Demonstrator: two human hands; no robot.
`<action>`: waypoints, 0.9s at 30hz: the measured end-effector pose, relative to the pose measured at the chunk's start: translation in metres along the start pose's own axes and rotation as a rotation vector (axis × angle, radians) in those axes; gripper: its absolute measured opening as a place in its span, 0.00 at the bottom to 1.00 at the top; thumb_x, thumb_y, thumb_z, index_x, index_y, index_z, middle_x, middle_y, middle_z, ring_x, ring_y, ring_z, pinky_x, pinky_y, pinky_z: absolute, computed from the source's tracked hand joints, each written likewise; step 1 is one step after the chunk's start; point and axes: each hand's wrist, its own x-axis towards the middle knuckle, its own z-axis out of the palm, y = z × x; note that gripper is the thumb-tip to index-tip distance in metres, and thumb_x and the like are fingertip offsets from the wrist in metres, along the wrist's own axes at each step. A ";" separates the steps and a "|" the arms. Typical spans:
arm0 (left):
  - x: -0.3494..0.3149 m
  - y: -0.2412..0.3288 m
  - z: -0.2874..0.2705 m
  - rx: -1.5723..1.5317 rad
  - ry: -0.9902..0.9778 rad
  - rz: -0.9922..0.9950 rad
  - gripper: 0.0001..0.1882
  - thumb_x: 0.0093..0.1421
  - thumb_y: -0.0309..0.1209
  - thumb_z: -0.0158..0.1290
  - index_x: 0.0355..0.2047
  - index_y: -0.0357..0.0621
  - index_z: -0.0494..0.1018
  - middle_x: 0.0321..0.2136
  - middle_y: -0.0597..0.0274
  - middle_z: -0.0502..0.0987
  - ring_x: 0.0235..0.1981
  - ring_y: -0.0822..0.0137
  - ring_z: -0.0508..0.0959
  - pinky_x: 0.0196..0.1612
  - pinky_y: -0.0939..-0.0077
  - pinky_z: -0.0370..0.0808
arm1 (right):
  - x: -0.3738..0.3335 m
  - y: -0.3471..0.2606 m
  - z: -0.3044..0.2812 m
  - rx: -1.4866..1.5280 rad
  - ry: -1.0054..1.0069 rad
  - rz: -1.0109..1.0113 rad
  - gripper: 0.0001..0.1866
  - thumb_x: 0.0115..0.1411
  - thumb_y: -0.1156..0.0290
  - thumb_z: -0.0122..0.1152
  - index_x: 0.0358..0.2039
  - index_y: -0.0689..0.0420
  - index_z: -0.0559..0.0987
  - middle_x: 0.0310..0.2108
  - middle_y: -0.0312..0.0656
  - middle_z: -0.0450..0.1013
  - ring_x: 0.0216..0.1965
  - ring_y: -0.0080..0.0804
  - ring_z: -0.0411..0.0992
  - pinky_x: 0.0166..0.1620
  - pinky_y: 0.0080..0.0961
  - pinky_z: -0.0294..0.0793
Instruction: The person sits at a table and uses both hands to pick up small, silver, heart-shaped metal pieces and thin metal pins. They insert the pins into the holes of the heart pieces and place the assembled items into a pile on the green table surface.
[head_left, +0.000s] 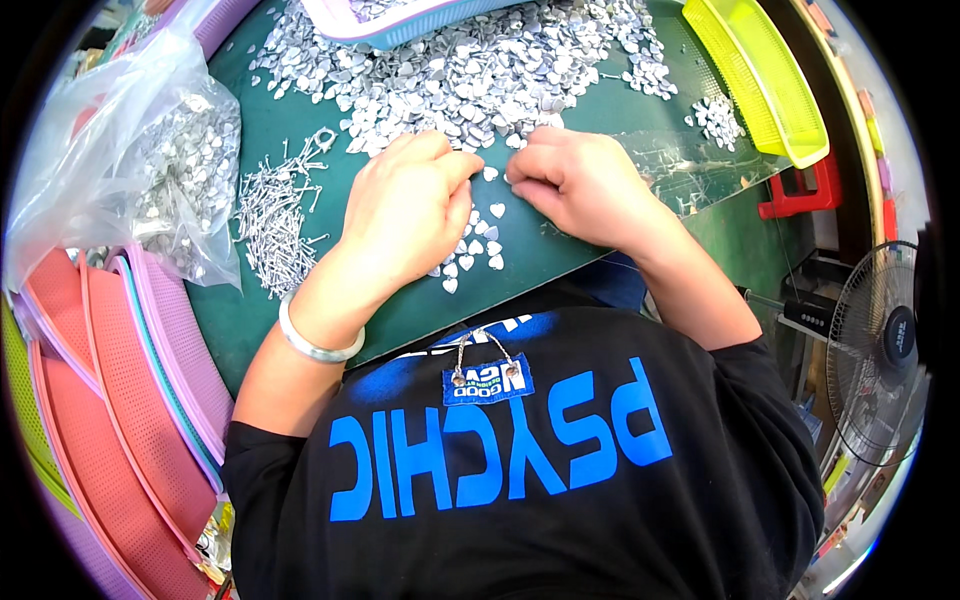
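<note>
- Tabletop (545,258): dark green, spread beneath the fingers, its near edge slanting between them and the wearer's body; a scuffed clear sheet (690,165) lies right of the right fingers.
- Left hand (410,205) and right hand (580,185): fingers bent inward, thumbs close to index fingers, the two hands apart; whether either clamps a piece cannot be told.
- Heart-shaped pieces (450,80): silvery, heaped just beyond the fingers; a few loose hearts (497,210) lie between the hands and nearer the body.
- Metal pins (275,230): piled left of the left fingers; farther left, a clear bag (190,180) containing more hearts.
- Yellow-green basket (797,105): beyond and right of the right fingers, a small heap of hearts (716,122) beside it.
- Room: stacked baskets (110,400), mostly coral and lilac, left of and nearer the body than the left fingers; a red stool (803,188) and a dark fan (900,335) well right of the right fingers.
- Writing: large blue capitals (480,475), inverted, on the black shirt (560,540) below the fingers; above them, a blue patch (487,381) with pale lettering; the fan hub's mark is too small to read.
</note>
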 end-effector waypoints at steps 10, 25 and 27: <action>-0.001 0.000 0.002 0.014 -0.038 0.042 0.11 0.51 0.22 0.53 0.34 0.44 0.80 0.25 0.59 0.72 0.31 0.56 0.75 0.35 0.64 0.73 | -0.013 0.004 -0.004 0.072 0.100 -0.026 0.07 0.54 0.76 0.59 0.35 0.58 0.81 0.28 0.44 0.75 0.29 0.44 0.75 0.34 0.32 0.74; -0.001 -0.007 -0.007 0.106 0.001 0.024 0.17 0.50 0.20 0.50 0.40 0.44 0.78 0.26 0.58 0.71 0.32 0.56 0.74 0.36 0.64 0.72 | -0.006 0.001 0.001 0.021 0.104 0.061 0.11 0.57 0.69 0.56 0.39 0.55 0.80 0.32 0.46 0.78 0.36 0.46 0.76 0.40 0.39 0.75; -0.001 -0.007 -0.006 0.112 -0.002 0.030 0.16 0.49 0.20 0.51 0.39 0.44 0.78 0.27 0.58 0.71 0.32 0.57 0.74 0.36 0.64 0.72 | -0.003 0.002 0.000 -0.001 0.122 0.118 0.11 0.57 0.69 0.54 0.38 0.55 0.80 0.32 0.45 0.77 0.37 0.47 0.76 0.40 0.40 0.75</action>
